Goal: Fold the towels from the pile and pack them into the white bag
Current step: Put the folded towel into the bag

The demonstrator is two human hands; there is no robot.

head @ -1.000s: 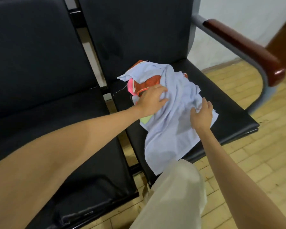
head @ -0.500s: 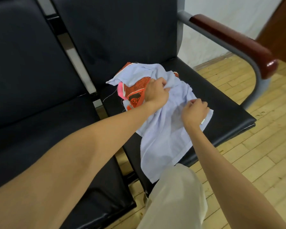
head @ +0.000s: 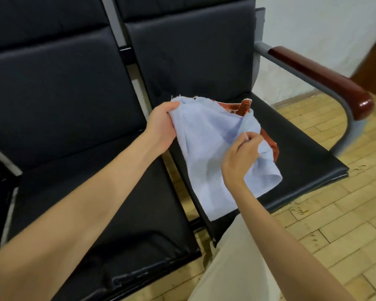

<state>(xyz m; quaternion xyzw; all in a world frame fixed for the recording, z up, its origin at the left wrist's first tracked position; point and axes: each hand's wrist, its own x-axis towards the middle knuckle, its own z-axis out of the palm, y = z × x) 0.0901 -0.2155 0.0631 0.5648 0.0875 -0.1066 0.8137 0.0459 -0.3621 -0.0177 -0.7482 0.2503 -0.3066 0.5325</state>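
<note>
Blue towel point(head: 208, 148) now lifted off pile: left hand point(head: 161, 129) grips top corner, right hand point(head: 241, 157) pinches opposite edge. Orange towel point(head: 269, 140) exposed on seat point(head: 302, 161), probably one. Bag unseen; folding can start

both hands point(head: 161, 127) grip blue towel point(head: 206, 148)

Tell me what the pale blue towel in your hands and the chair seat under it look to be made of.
The pale blue towel looks like soft woven cotton, matte: it drapes in loose folds and shows frayed threads on its top edge. The chair seat looks like black leather or vinyl, which one I cannot tell: smooth, with a dull sheen and fine creases.
</note>
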